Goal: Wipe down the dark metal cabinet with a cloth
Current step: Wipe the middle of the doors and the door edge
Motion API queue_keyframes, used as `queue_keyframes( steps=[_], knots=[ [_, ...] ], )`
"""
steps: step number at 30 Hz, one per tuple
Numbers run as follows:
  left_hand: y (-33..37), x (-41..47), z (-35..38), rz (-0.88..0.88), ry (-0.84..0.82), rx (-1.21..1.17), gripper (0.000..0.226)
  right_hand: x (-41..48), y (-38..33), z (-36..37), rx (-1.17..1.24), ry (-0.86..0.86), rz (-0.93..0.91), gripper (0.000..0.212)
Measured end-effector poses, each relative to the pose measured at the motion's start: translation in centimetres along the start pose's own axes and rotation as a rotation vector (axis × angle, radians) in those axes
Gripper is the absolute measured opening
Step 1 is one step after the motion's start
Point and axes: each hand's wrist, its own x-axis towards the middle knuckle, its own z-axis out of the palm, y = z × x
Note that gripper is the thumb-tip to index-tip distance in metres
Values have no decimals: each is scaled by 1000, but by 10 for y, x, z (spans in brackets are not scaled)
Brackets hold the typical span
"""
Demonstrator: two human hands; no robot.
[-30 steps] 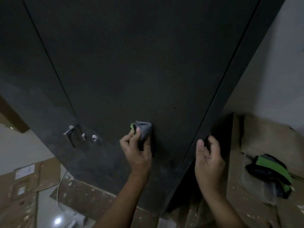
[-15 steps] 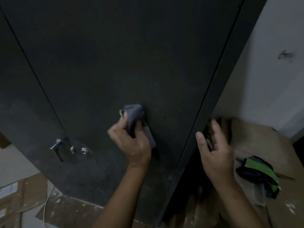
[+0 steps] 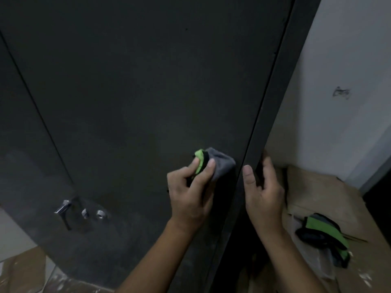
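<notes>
Directly ahead stands the cabinet (image 3: pixel 137 81), its long axis vertical. The left hand (image 3: pixel 190 195) pinches the bunched cloth (image 3: pixel 222 163) against the door, just beside its right edge. The right hand (image 3: pixel 264 195) curls round that corner. Most of the door lies up and left of the cloth.

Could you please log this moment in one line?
left hand: holds grey-green cloth against dark metal cabinet | right hand: grips its edge

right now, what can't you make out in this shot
Head view only:
- Right hand fingertips: lost in shadow beside the cabinet edge.
- Cloth: lower part covered by the left hand.
- Cabinet top: cut off by the frame.
- Wall mark: too small to read.
- Cloth pile: bunched, count unclear.
</notes>
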Motion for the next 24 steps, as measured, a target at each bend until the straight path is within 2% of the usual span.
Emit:
queue_keyframes(
  steps=[2,5,9,12,15,18,21,24],
  knots=[
    [-8,-4,-7,43,-26,24,55,4,1,-6,30,-9,9,58],
    [-10,12,-17,11,39,-13,32,13,-5,-15,80,-19,1,53],
    [4,66,-13,-177,243,-101,37,11,-10,-15,98,12,33,47],
    [28,101,-4,-160,285,-146,35,8,-6,-13,106,16,100,49],
    [53,113,3,-85,208,-126,37,11,1,-15,176,-11,167,49],
    [65,109,7,66,86,-77,40,14,5,-23,266,-81,169,32],
    [65,89,7,257,-8,-31,35,15,9,-30,416,-122,200,29],
    [50,52,7,337,-79,-2,34,17,4,-36,463,-130,234,24]
  ],
)
